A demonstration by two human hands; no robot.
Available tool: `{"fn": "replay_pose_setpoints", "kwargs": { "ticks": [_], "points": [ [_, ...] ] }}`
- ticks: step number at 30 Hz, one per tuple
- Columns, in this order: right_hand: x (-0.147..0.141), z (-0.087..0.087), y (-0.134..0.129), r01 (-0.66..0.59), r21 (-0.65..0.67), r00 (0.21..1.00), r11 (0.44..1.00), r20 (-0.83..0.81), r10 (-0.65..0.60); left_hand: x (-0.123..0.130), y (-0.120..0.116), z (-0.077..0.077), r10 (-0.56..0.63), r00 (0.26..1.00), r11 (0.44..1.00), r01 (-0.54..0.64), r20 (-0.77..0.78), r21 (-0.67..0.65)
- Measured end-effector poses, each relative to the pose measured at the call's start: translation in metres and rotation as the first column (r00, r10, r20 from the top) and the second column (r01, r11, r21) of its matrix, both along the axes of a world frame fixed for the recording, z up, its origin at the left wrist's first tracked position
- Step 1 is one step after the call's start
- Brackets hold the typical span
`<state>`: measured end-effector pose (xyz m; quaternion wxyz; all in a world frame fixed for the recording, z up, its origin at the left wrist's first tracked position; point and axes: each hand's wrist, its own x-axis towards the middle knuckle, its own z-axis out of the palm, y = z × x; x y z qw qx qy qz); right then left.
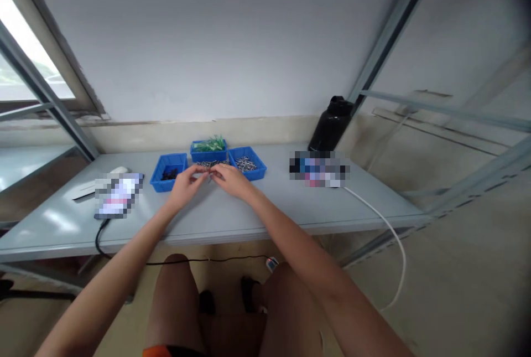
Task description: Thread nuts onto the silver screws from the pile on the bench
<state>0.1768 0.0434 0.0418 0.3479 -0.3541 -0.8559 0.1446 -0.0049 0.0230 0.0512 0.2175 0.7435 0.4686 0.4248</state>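
My left hand and my right hand meet over the middle of the table, fingertips pinched close together. Something small shows between them, too tiny to make out. Just behind my fingers lies a heap of small dark metal pieces, partly covered by my hands. A blue bin with dark small parts stands beside my left hand. To the right, another blue bin holds thin silvery metal pieces. Behind is a blue bin with green strips.
A phone with a black cable lies at left, near a white object. On the right are a blurred-out device with a white cable and a black bottle. Metal posts frame the grey table.
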Motion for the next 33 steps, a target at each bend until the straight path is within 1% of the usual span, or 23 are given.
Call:
{"fn": "replay_pose_setpoints", "kwargs": {
  "ticks": [2,4,6,7,9,12,15,19,22,28,30,33],
  "points": [
    [-0.002,-0.008,-0.011,0.024,-0.131,0.995,0.991,-0.095,-0.037,0.002,-0.014,-0.01,0.026,0.999,0.996,-0.024,0.026,-0.088],
    [-0.006,-0.017,-0.023,0.015,-0.267,0.982,0.964,-0.176,-0.064,0.006,-0.026,-0.017,0.021,1.0,0.988,-0.018,0.015,-0.154],
    [-0.01,-0.025,-0.033,0.044,-0.355,0.98,0.934,-0.167,-0.109,0.01,-0.034,-0.021,-0.009,1.0,0.982,0.006,-0.014,-0.191],
    [-0.011,-0.028,-0.037,0.065,-0.363,0.984,0.93,-0.134,-0.121,0.011,-0.036,-0.022,-0.017,0.999,0.981,0.011,-0.03,-0.193],
    [-0.014,-0.032,-0.041,0.114,-0.337,0.984,0.934,-0.089,-0.153,0.012,-0.038,-0.021,-0.026,0.998,0.982,0.016,-0.049,-0.189],
    [-0.015,-0.035,-0.041,0.17,-0.309,0.975,0.936,-0.083,-0.205,0.011,-0.036,-0.018,-0.035,0.998,0.982,0.026,-0.049,-0.185],
    [-0.014,-0.037,-0.035,0.152,-0.31,0.978,0.938,-0.093,-0.189,0.01,-0.031,-0.019,-0.02,0.999,0.984,0.012,-0.045,-0.178],
    [-0.014,-0.041,-0.029,0.145,-0.33,0.976,0.933,-0.108,-0.19,0.008,-0.025,-0.025,-0.028,0.999,0.985,0.021,-0.036,-0.172],
    [-0.015,-0.043,-0.03,0.15,-0.389,0.953,0.909,-0.189,-0.238,0.008,-0.021,-0.029,-0.031,0.999,0.982,0.029,-0.01,-0.185],
    [-0.015,-0.042,-0.033,0.229,-0.408,0.906,0.884,-0.242,-0.346,0.009,-0.016,-0.031,-0.067,0.998,0.98,0.064,-0.007,-0.186],
    [-0.014,-0.043,-0.032,0.223,-0.409,0.903,0.885,-0.255,-0.346,0.009,-0.014,-0.033,-0.066,0.998,0.981,0.065,0.001,-0.181],
    [-0.013,-0.047,-0.029,0.185,-0.391,0.915,0.902,-0.267,-0.303,0.007,-0.012,-0.038,-0.058,0.997,0.988,0.064,0.05,-0.142]
  ]
}}
